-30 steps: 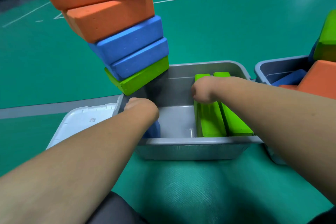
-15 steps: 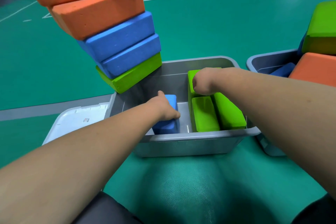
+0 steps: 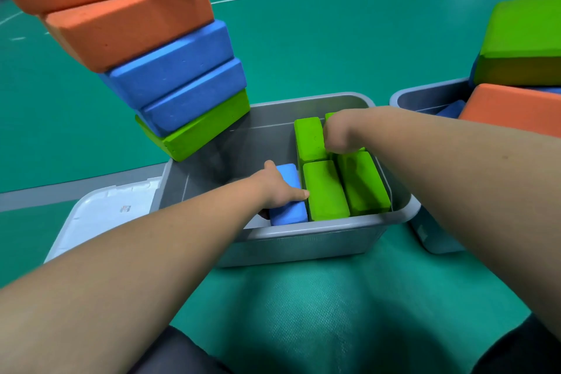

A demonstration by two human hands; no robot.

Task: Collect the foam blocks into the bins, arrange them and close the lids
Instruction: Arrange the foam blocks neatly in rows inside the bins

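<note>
Nearest the camera, dark-clad knees (image 3: pixel 182 352) frame a strip of green floor (image 3: pixel 303 297). Just beyond stands the grey bin (image 3: pixel 303 234), open. At its near wall the left hand (image 3: pixel 279 188) grips a blue block (image 3: pixel 288 206) from above, thumb on the block's left side and a finger on its right. That block sits against a near green block (image 3: pixel 324 191), which has another green block (image 3: pixel 364 182) on its right. Behind them stands a far green block (image 3: pixel 309 138). The right hand (image 3: pixel 337 133) is knuckles-up beside it, fingers curled under and hidden, so I cannot tell whether it holds anything.

A white lid (image 3: pixel 103 212) lies left of the bin. A leaning stack of blocks (image 3: pixel 176 70) rises at the bin's far left corner: green lowest, two blue, two orange. To the right, a second bin (image 3: pixel 425 100) carries an orange block (image 3: pixel 510 106) and a big green block (image 3: pixel 525 36).
</note>
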